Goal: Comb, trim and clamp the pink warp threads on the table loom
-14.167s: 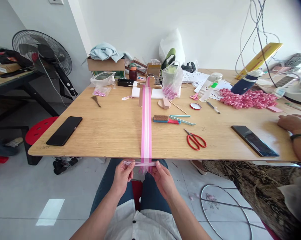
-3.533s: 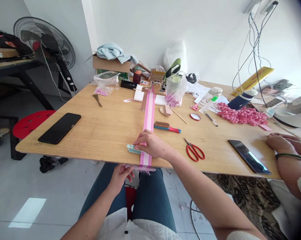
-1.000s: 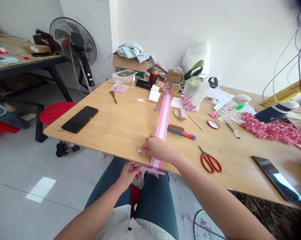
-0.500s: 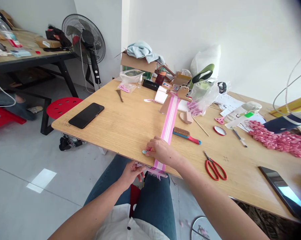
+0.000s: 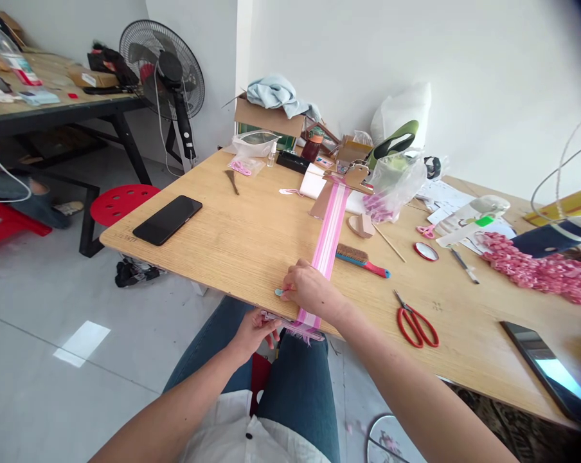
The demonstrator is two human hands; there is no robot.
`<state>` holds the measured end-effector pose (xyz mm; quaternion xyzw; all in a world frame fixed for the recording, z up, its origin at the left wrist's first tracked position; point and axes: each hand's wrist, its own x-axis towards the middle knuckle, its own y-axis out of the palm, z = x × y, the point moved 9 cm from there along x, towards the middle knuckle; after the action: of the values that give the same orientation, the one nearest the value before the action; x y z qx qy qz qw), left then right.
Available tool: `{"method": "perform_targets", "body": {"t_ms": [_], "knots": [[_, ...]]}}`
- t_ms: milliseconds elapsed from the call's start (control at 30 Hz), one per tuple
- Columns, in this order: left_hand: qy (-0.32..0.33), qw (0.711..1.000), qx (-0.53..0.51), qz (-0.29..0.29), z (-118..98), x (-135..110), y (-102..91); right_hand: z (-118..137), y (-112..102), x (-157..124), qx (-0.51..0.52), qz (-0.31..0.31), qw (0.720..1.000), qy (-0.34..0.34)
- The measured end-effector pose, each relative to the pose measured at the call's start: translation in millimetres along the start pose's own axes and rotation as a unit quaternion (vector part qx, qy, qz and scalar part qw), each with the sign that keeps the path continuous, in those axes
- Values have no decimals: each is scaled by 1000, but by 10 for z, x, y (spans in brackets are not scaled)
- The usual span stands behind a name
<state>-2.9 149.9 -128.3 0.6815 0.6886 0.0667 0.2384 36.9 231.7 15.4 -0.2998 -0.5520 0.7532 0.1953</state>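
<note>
A pink-and-white band of threads [image 5: 330, 233] stretches from a metal bulldog clip [image 5: 357, 176] at the back down to the table's front edge. There its frayed end is held along a narrow, clear-looking bar clip [image 5: 313, 334]. My left hand [image 5: 252, 331] is below the edge, its fingers closed on the left end of that bar. My right hand [image 5: 306, 286] rests over the band near the edge, fingers closed around a small tool whose light-blue rounded tip [image 5: 278, 292] sticks out to the left. The rest of the tool is hidden.
Right of the band lie a brush [image 5: 362, 260], red-handled scissors [image 5: 416, 325], a tape roll [image 5: 426, 251] and a phone [image 5: 544, 366]. A black phone [image 5: 168, 220] lies left. Boxes and bags stand at the back; a fan [image 5: 168, 71] is beyond the table.
Both hands keep their holds and barely move. The view has shifted slightly; the band and the things on the table stay in place.
</note>
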Motion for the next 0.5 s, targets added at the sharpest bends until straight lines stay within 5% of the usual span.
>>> {"method": "perform_targets", "body": {"t_ms": [300, 500], "knots": [[-1, 1000, 1, 3, 24, 17, 10, -125, 30, 76, 47, 55, 996, 61], [-2, 1000, 1, 5, 39, 18, 15, -86, 60, 142, 8, 85, 996, 21]]}}
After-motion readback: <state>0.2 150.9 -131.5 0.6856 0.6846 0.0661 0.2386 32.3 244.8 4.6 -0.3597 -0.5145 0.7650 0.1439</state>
